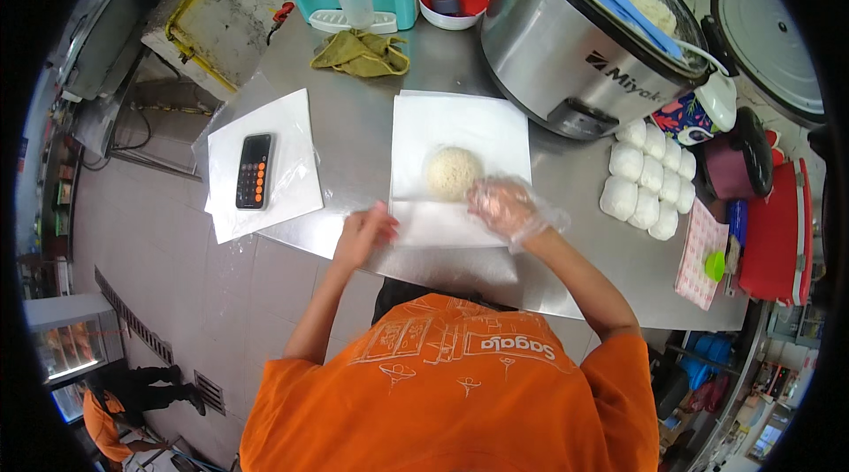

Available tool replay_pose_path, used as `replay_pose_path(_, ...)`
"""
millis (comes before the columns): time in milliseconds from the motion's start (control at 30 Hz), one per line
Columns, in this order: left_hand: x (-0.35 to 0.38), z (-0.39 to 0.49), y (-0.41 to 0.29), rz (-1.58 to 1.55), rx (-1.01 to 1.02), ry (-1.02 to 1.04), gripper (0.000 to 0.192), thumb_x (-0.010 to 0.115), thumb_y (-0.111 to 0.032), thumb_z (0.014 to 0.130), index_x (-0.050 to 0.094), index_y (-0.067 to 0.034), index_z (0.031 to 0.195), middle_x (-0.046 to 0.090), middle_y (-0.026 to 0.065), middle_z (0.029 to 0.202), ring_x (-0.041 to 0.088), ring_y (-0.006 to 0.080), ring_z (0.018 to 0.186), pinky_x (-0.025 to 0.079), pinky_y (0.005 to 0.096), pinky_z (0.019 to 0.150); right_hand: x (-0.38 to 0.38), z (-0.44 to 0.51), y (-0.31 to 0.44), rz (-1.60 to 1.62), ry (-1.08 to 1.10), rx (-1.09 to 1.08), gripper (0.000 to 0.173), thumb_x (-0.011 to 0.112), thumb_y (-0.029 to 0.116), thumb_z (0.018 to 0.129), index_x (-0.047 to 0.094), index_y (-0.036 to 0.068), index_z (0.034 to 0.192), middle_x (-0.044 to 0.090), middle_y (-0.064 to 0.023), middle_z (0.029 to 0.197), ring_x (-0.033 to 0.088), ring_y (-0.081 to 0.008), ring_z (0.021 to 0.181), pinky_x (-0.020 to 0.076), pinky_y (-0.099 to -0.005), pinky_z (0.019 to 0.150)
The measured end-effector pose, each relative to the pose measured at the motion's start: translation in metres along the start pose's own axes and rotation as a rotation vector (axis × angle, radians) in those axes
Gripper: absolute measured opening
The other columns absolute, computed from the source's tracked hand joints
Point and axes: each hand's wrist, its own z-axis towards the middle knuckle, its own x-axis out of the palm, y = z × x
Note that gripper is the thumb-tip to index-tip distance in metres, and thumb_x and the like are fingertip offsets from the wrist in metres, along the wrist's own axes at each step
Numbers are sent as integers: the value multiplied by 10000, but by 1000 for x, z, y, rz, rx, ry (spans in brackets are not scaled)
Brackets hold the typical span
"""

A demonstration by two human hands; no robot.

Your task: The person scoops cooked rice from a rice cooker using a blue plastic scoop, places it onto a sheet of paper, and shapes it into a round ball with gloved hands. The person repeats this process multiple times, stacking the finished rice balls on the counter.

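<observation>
A rounded mound of cooked rice [454,173] rests on a stack of white paper sheets [464,117] in front of me. My right hand [505,208], inside a clear plastic glove, is at the mound's lower right side. Its fingers are bunched and blurred, so whether they press on the rice is unclear. Bare and blurred, my left hand [366,233] is by the lower left edge of the stack. I cannot make out anything held in it.
A large steel rice cooker [564,67] stands open at back right, a blue paddle [637,21] on its rice. White wrapped bundles [650,173] sit right. A phone [255,170] lies on more paper [292,140] at left, near a cloth [361,52]. Another person [106,425] is far lower left.
</observation>
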Motion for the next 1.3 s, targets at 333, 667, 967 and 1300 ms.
replay_pose_path(333, -21, 82, 19, 162, -80, 399, 255, 735, -250, 711, 616, -25, 710, 566, -7, 626, 532, 73, 596, 431, 223, 550, 9, -39, 17, 23, 174, -70, 110, 559, 129, 774, 557, 76, 870, 551, -101, 902, 555, -281, 852, 459, -404, 753)
replay_pose_path(667, 5, 237, -61, 595, 361, 446, 256, 689, -291, 729, 678, -64, 848, 656, 90, 811, 622, 224, 740, 482, 329, 660, -21, -30, 0, -94, 40, -2, 102, 586, 151, 760, 553, 75, 820, 549, -93, 893, 536, -278, 812, 444, -392, 736)
replay_pose_path(967, 18, 106, -55, 748, 1070, 410, 117, 633, -174, 775, 628, -67, 821, 604, 43, 811, 591, 245, 773, 473, 341, 704, -45, 31, -8, -43, -20, -211, 247, 573, 162, 787, 551, 52, 1008, 537, -174, 1152, 453, -342, 1136, 311, -459, 999)
replay_pose_path(1300, 15, 107, -36, 426, 413, 522, 185, 668, -165, 782, 598, -13, 863, 587, 88, 776, 595, 202, 682, 485, 316, 621, -23, 50, -59, 477, 337, 284, 149, 620, 112, 761, 535, 93, 882, 605, -88, 743, 603, -290, 716, 482, -397, 665)
